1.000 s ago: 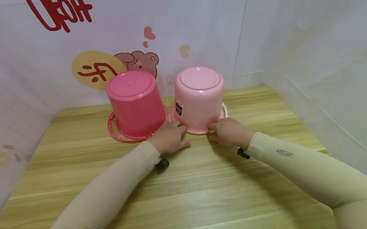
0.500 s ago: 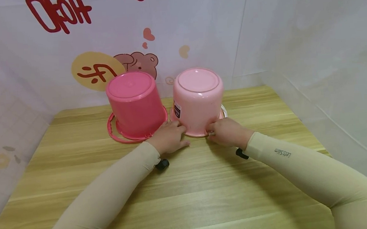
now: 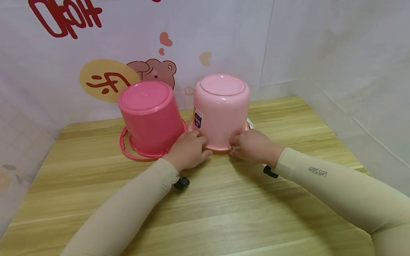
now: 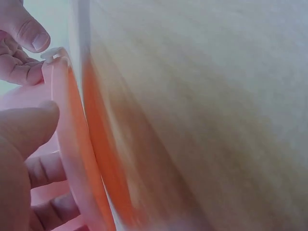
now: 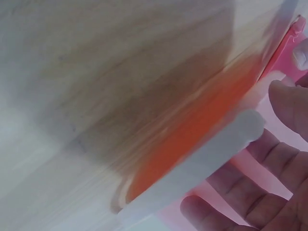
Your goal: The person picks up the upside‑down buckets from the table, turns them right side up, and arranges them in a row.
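A light pink bucket [image 3: 221,107] stands upside down, base up, in the head view. My left hand [image 3: 188,149] holds it at the front left of its rim; in the left wrist view its fingers [image 4: 48,168] lie along the wall against the lip. At the front right, my right hand [image 3: 253,146] grips the rim, beside the bucket's white handle [image 5: 202,163]. In both wrist views the rim shows slightly off the tabletop, with an orange reflection [image 4: 108,159] below. Part of the rim is hidden behind the fingers.
A hot pink bucket [image 3: 149,119], also upside down, stands close on the left, its pink handle [image 3: 123,146] lying around it on the wooden table [image 3: 210,217]. A printed white backdrop [image 3: 234,32] rises behind the table's far edge.
The light pink bucket dips a little toward me, then its base and front rim rise slightly by now. My left fingers rise with it. The hot pink bucket stays put.
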A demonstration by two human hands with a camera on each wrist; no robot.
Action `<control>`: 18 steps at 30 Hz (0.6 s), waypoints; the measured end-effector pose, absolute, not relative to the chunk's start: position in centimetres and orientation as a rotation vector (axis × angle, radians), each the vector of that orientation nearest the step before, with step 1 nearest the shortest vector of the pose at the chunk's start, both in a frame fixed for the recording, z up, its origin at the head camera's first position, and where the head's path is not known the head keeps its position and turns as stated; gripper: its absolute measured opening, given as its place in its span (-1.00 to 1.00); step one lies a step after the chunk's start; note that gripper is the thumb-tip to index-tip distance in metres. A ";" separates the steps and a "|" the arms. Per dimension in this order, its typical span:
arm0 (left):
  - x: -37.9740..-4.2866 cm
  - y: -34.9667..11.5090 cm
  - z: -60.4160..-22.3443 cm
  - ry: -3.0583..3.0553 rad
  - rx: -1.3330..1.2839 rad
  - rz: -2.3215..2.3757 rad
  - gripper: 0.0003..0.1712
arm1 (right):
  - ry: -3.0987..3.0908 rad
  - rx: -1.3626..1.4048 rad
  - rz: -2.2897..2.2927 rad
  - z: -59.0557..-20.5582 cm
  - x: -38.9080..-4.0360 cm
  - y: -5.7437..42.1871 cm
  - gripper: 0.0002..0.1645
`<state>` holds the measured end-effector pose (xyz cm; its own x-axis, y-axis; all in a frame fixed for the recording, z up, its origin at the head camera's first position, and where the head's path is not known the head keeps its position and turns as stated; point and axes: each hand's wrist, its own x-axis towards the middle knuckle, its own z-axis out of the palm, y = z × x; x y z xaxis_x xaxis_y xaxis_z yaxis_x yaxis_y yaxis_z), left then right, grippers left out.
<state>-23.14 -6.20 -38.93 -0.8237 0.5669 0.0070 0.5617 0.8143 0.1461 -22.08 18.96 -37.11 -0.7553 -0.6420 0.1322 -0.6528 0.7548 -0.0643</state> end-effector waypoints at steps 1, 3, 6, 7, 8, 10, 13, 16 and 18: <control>-23.2 -6.2 -38.9 2.967 0.917 0.235 -0.52 | -2.842 1.040 0.166 -37.0 -22.0 18.9 -0.76; -23.2 -6.1 -38.7 2.984 0.911 0.265 -0.51 | -2.834 1.012 0.174 -36.9 -22.0 18.9 -0.77; -23.1 -6.1 -38.5 3.006 0.889 0.312 -0.50 | -2.833 0.975 0.196 -36.7 -21.9 18.9 -0.75; -23.1 -6.0 -38.4 3.013 0.878 0.328 -0.51 | -2.836 0.964 0.208 -36.6 -21.8 18.9 -0.75; -23.1 -6.0 -38.4 3.023 0.867 0.342 -0.52 | -2.836 0.956 0.217 -36.5 -21.8 18.8 -0.75; -23.1 -6.0 -38.3 3.043 0.841 0.366 -0.55 | -2.833 0.947 0.231 -36.3 -21.7 18.8 -0.75; -23.1 -6.0 -38.0 3.072 0.807 0.398 -0.58 | -2.822 0.925 0.243 -36.1 -21.5 18.8 -0.72; -23.0 -5.9 -37.7 3.093 0.788 0.405 -0.62 | -2.831 0.868 0.248 -36.0 -21.4 18.7 -0.68; -23.0 -5.9 -37.5 3.107 0.787 0.405 -0.64 | -2.839 0.822 0.254 -35.8 -21.3 18.7 -0.65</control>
<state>-23.04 -5.92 -37.54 -0.8776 0.4565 0.1468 0.4788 0.8502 0.2188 -21.32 18.68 -35.79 -0.8323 -0.5116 0.2135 -0.5414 0.8329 -0.1147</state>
